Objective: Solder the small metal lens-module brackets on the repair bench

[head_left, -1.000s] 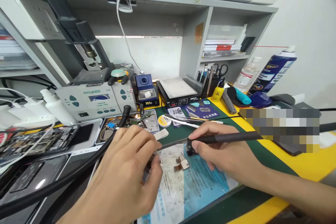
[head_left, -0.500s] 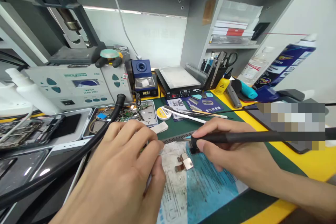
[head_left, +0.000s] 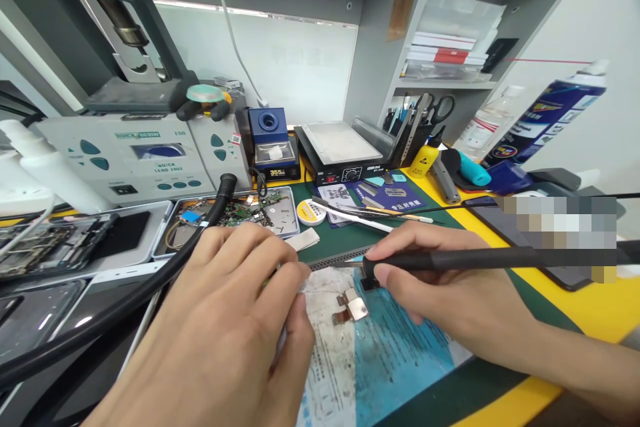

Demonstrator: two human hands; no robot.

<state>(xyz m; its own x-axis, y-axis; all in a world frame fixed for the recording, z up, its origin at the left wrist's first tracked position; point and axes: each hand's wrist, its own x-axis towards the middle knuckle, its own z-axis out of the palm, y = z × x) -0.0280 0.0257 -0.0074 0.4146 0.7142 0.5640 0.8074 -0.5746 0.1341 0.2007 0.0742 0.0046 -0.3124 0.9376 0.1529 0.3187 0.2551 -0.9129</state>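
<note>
My right hand (head_left: 440,280) grips a soldering iron (head_left: 460,260) by its black handle. The thin metal tip points left, over or against a grey perforated strip (head_left: 333,259); I cannot tell whether they touch. My left hand (head_left: 240,320) is curled with its back to me, at the strip's left end. Its fingers are closed, and what they hold is mostly hidden behind them. Between the hands, a small silver part with brown flex cables (head_left: 354,307) lies on the stained blue and white sheet (head_left: 395,347). A small black piece (head_left: 370,282) sits just below the iron's grip.
A thick black hose (head_left: 165,307) crosses the left side over phone parts. Behind stand a rework station (head_left: 155,153), a soldering iron station (head_left: 274,147) and a hot plate (head_left: 345,147). A round tin (head_left: 310,212) and a white-handled brush (head_left: 355,219) lie beyond my hands.
The view has shifted slightly. Both hands keep nearly the same pose, and the iron's tip stays by the perforated strip.
</note>
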